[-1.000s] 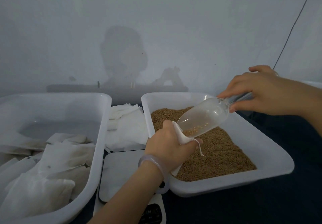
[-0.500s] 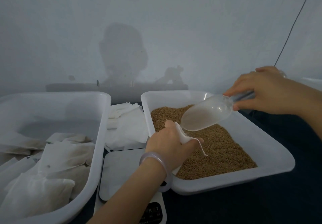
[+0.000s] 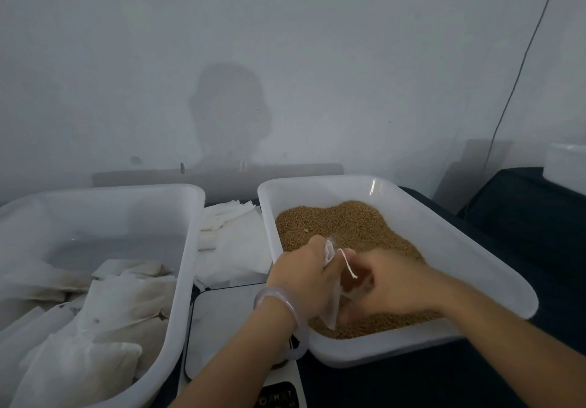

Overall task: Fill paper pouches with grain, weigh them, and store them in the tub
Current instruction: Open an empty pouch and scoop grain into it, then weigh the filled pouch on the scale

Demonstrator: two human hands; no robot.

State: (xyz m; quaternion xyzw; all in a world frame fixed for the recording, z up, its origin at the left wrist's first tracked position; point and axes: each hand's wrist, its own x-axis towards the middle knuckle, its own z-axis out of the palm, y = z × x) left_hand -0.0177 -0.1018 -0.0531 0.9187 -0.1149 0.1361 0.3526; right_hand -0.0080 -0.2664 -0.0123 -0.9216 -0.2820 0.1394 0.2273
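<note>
Head view — looks down on a left hand [image 3: 301, 277] gripping a paper pouch [image 3: 331, 306] near its top, fingers curled round the gathered neck, with the drawstring [image 3: 348, 268] dangling loose off the mouth. Finds the pouch hanging inside the near end of the white tray [image 3: 444, 249], just over the grain [image 3: 342, 226], lower corner close to the surface or touching it; cannot tell which. Puts the right hand [image 3: 393, 284] just beside the pouch, low over the grain and smeared by motion, with bent-looking fingers and something clear and glassy at their tips; cannot tell whether anything is actually held there. Judges the pouch thin, soft and very light, seemingly flat for now — likely to fold shut unless kept open at the rim, so best pinched at the mouth on both sides and cradled from beneath when full, given fine paper prone to tearing or spilling from a slack top. Expects the grain to pour freely and scatter if tipped fast. Places the scale [image 3: 222, 322] between the tray and the storage tub [image 3: 187, 249], partly under the left forearm, with filled pouches [image 3: 126, 296] heaped in that tub and spare flat pouches [image 3: 231, 217] stacked behind the scale.
</note>
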